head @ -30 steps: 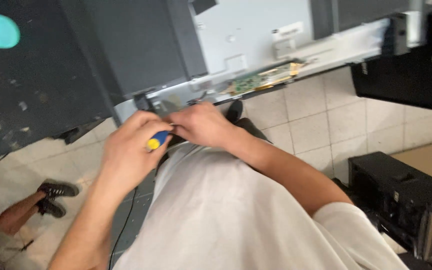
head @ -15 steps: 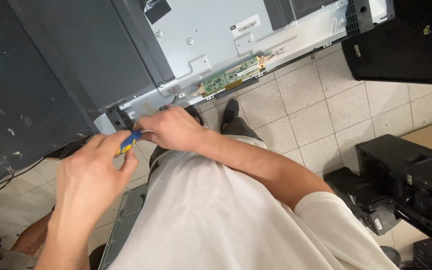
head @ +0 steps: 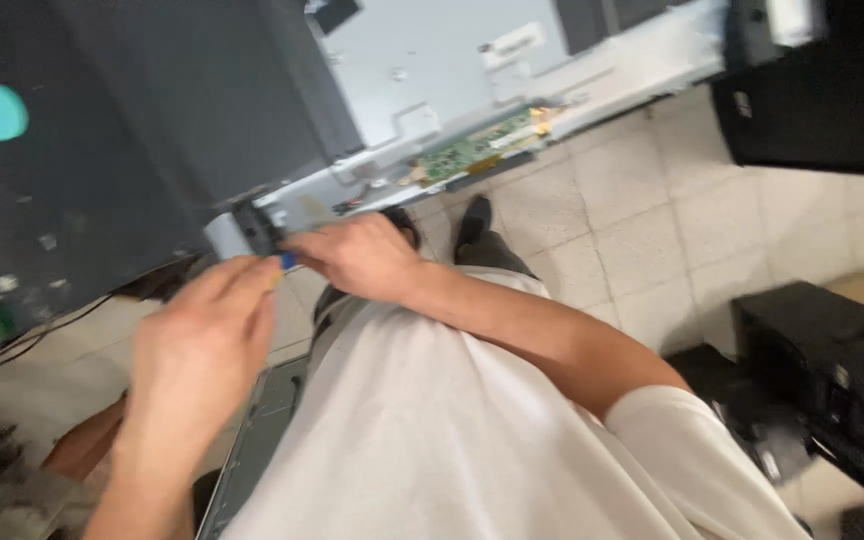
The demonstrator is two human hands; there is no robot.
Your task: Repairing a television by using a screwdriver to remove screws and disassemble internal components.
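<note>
Left hand (head: 197, 345) grips a mostly hidden blue-tipped screwdriver (head: 286, 261); right hand's (head: 357, 258) grasp unclear.

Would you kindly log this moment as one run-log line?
left hand: grips blue-tipped tool | right hand: at tool tip by panel edge | green circuit board: exposed | floor: tiled

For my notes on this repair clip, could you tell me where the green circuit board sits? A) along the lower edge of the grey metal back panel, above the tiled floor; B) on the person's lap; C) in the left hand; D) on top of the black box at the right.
A: the green circuit board lies along the lower edge of the grey metal back panel, up and right of both the right hand and the left hand.
</note>
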